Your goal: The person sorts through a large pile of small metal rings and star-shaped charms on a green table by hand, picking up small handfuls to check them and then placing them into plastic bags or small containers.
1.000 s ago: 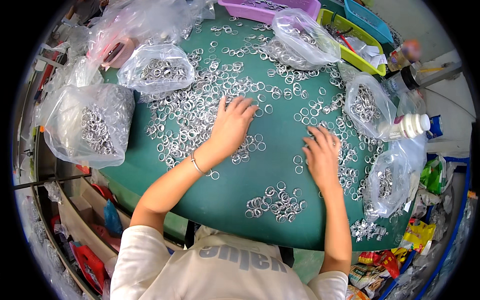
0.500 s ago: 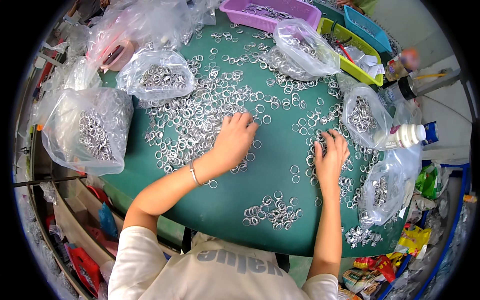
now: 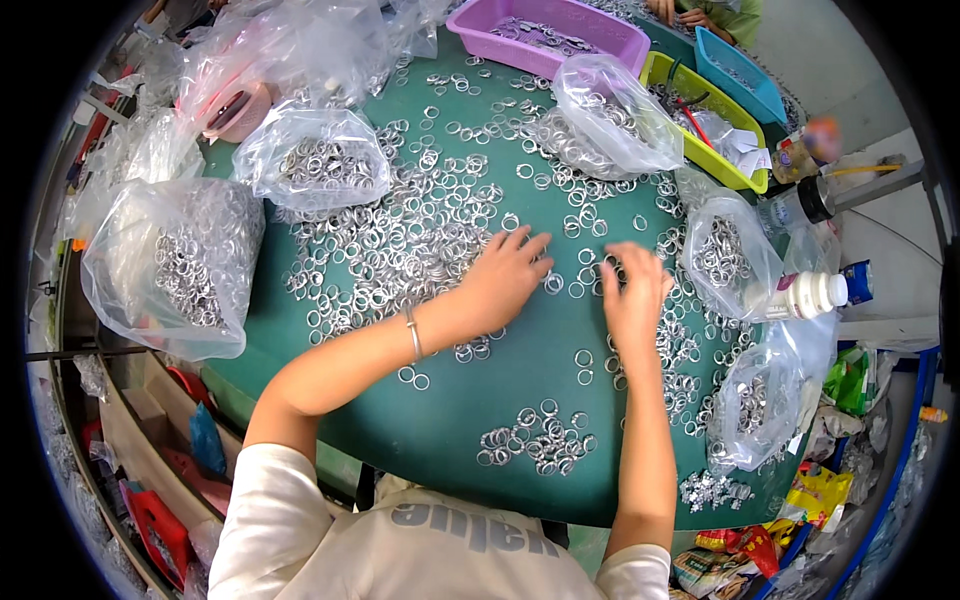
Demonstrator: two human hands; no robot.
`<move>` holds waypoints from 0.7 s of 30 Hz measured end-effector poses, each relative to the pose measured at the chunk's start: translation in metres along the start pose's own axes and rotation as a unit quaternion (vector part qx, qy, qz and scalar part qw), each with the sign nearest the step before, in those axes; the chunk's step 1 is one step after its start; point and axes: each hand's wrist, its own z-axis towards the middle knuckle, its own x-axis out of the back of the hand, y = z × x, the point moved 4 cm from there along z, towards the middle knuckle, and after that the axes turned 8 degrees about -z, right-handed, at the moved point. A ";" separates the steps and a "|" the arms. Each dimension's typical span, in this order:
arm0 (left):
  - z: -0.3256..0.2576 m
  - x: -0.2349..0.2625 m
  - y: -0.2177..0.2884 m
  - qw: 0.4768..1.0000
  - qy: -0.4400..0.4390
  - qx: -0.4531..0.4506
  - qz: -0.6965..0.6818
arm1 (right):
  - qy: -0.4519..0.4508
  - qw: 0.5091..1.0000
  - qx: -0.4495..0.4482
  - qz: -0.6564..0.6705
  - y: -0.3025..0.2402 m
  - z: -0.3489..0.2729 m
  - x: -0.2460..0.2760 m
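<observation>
Silver rings cover the green tabletop in loose heaps. My left hand (image 3: pixel 508 280), with a bangle on its wrist, lies over the right edge of the large ring heap (image 3: pixel 400 245). Its fingers are stretched toward the right and a little apart, touching or close above a few rings. My right hand (image 3: pixel 636 300) is opposite, at the upper end of the right-hand ring heap (image 3: pixel 672 350). Its thumb and fingers stand apart, bent downward, with rings (image 3: pixel 610 268) beside the thumb; the undersides of the fingers are hidden. A smaller ring pile (image 3: pixel 540 440) lies nearer to me.
Plastic bags of rings stand left (image 3: pixel 190 265), back left (image 3: pixel 315 165) and right (image 3: pixel 722 250). Purple (image 3: pixel 550 55), lime (image 3: pixel 712 135) and blue (image 3: pixel 740 80) baskets line the far side. A white bottle (image 3: pixel 808 295) lies at right. Another person's hands (image 3: pixel 690 16) show beyond.
My left hand has moved right, off the heap's middle. My right hand has shifted left and slightly farther away, so the hands are closer together. The view has shifted slightly.
</observation>
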 end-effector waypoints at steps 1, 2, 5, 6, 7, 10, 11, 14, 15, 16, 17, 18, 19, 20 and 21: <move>-0.002 -0.002 0.004 0.998 -0.007 -0.022 -0.051 | 0.032 0.999 -0.019 0.007 0.002 0.012 -0.002; -0.002 -0.005 0.010 0.993 -0.016 -0.047 -0.103 | 0.067 0.998 0.004 0.018 0.005 0.023 -0.009; -0.013 -0.003 0.028 0.987 -0.017 -0.084 -0.132 | 0.104 0.990 0.051 -0.075 -0.003 0.031 -0.030; -0.017 -0.002 0.031 0.986 -0.023 -0.084 -0.143 | 0.019 0.998 0.034 -0.039 0.001 0.025 -0.031; -0.024 0.001 0.028 0.985 -0.028 -0.074 -0.152 | -0.004 0.997 0.069 -0.016 -0.009 0.017 -0.027; -0.032 0.019 0.006 0.984 0.053 0.010 -0.167 | -0.044 0.986 0.130 0.095 -0.021 -0.011 -0.010; -0.029 0.027 0.002 0.984 0.080 0.034 -0.153 | -0.019 0.989 0.098 0.110 -0.017 -0.017 -0.001; -0.026 0.025 0.013 0.988 0.089 0.037 -0.122 | 0.024 0.989 -0.027 0.145 0.005 -0.032 0.015; -0.025 0.021 0.020 0.990 0.084 0.031 -0.111 | 0.005 0.993 -0.003 0.120 0.002 -0.034 0.015; -0.023 0.012 0.025 0.992 0.072 0.020 -0.100 | -0.012 0.995 0.022 0.095 -0.003 -0.034 0.017; -0.023 0.007 0.025 0.995 0.056 0.013 -0.086 | -0.030 0.996 0.046 0.069 -0.010 -0.035 0.016; -0.024 0.003 0.025 0.997 0.040 0.008 -0.071 | -0.041 0.995 0.065 0.063 -0.019 -0.038 0.011; -0.023 0.001 0.024 0.998 0.025 0.000 -0.058 | -0.034 0.997 0.058 0.041 -0.019 -0.039 0.011; -0.024 0.000 0.017 0.994 0.040 0.006 -0.101 | -0.027 0.998 0.052 0.019 -0.019 -0.040 0.012; -0.026 0.000 0.006 0.988 0.056 0.014 -0.144 | -0.019 0.999 0.046 -0.003 -0.019 -0.041 0.012</move>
